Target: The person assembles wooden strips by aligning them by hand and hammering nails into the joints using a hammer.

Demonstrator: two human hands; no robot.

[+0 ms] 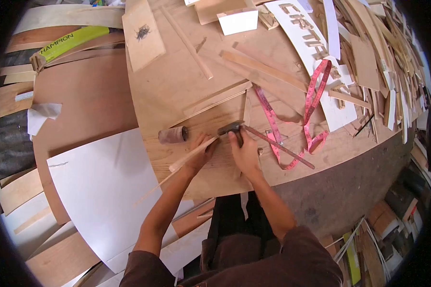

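My left hand is closed on a narrow wooden strip, which slants down to the left over the wooden table. Close by on the right, my right hand grips a hammer by its dark head. The hammer's thin reddish handle points down to the right, over a pink measuring tape. The head is near the strip's upper end; whether they touch cannot be made out. A brown cylindrical roll lies left of my left hand.
Joined wooden strips lie just beyond my hands. A board with small nails is at the upper left, a white board with raised letters at the right. Wood scraps pile up farther right. A white sheet lies at the lower left.
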